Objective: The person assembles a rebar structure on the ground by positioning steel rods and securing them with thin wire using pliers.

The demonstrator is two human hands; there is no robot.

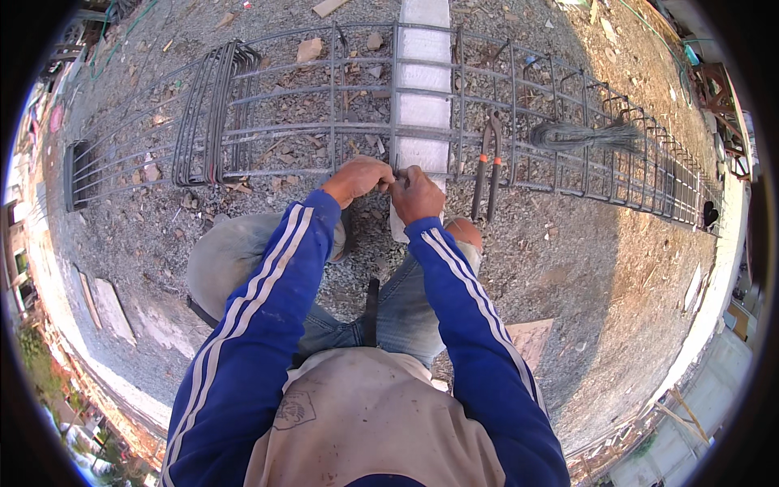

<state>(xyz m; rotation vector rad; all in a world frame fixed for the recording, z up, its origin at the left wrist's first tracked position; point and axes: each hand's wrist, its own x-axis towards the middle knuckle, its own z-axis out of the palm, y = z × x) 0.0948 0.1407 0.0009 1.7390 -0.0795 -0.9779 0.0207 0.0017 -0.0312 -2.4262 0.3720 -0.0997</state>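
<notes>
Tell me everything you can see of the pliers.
The pliers are long-handled, with a dark, metal-looking head and dark grips banded in orange. They lie head-away across the near side of the rebar cage, handles slightly apart, to the right of the right hand. No hand touches them; the jaws are too small to read.

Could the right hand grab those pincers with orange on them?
Probably yes: the pincers lie just right of the right hand, and nothing seems to block the way, though that hand is busy at the steel cage.
</notes>
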